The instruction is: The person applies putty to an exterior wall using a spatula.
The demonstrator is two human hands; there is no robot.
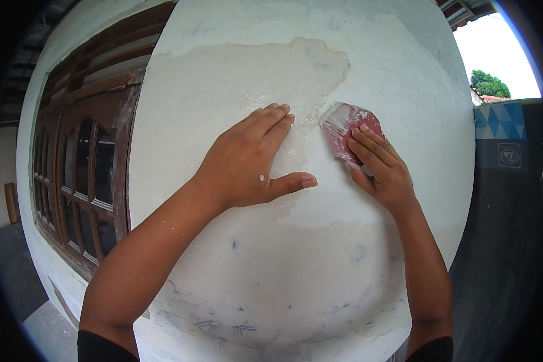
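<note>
Against the pale wall [253, 259], my left hand [247, 157] lies flat with its thumb stretched out to the right; a small white fleck sits near the base of the thumb. My right hand [380, 163] holds a dark red scraper [351, 130], fingers pressed on its face and thumb beneath. White paste or dust smears the scraper's left part, whose edge is close to the wall. Between the hands and above them spreads a beige, damp-looking patch [241, 66] with an uneven brownish border and rough white crumbs.
A brown wooden window frame [133, 120] with glass panes stands at the left. Dark bluish marks show on the lower wall. At the right are a dark panel [504, 211] with a blue and white patterned strip [501, 120], and a tree [490, 83] beyond.
</note>
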